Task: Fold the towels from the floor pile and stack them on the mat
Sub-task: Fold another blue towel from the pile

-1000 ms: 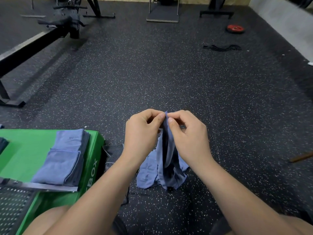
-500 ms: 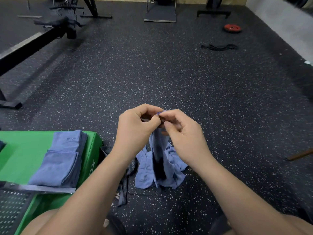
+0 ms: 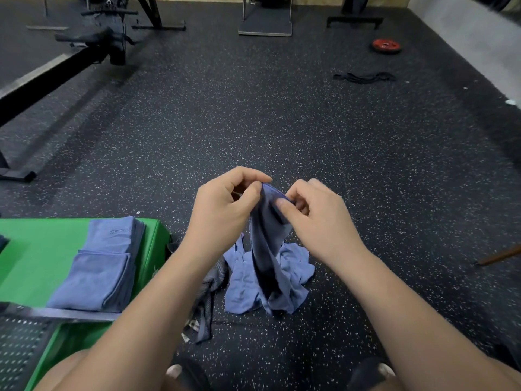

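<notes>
Two hands close together: left hand [image 3: 222,204] and right hand [image 3: 315,218] pinch top edge of blue towel [image 3: 265,244], bottom draping on floor [image 3: 282,131]. Soft, light, floppy; best held at corners. Folded stack [image 3: 98,266] on green mat [image 3: 39,249].

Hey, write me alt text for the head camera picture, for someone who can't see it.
A person's left hand and right hand pinch the top edge of a blue towel, its lower end crumpled on the speckled gym floor. To the left, folded blue towels are stacked on a green mat; a red weight plate lies in the background.
</notes>
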A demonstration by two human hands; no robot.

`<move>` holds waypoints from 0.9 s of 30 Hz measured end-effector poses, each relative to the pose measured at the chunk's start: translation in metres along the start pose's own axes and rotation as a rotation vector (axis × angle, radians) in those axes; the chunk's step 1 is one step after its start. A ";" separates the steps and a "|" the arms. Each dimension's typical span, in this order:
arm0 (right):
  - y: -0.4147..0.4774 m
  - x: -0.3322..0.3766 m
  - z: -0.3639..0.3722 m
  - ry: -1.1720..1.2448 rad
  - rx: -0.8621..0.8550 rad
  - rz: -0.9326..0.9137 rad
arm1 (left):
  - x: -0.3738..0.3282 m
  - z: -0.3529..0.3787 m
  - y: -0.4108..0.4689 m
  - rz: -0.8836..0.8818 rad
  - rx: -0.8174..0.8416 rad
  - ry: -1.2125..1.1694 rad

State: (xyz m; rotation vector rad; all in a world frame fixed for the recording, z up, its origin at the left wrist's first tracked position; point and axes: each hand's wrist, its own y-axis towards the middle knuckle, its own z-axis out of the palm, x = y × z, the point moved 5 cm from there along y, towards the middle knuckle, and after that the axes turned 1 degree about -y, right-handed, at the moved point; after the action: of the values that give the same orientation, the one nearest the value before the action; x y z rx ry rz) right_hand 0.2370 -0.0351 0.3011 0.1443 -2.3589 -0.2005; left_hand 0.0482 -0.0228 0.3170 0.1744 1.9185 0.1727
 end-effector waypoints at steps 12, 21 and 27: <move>0.008 -0.008 -0.024 0.022 -0.010 0.056 | 0.003 -0.025 0.010 0.078 -0.078 0.051; 0.007 0.001 -0.027 -0.020 0.095 0.018 | -0.002 -0.027 0.011 0.170 -0.096 0.208; -0.003 0.014 -0.014 -0.105 0.240 -0.150 | 0.009 -0.037 0.017 0.148 -0.132 0.217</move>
State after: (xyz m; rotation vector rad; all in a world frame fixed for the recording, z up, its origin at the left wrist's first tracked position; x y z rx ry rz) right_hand 0.2364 -0.0413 0.3201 0.4365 -2.4725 0.0046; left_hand 0.0112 -0.0059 0.3251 0.2165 2.1023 0.4315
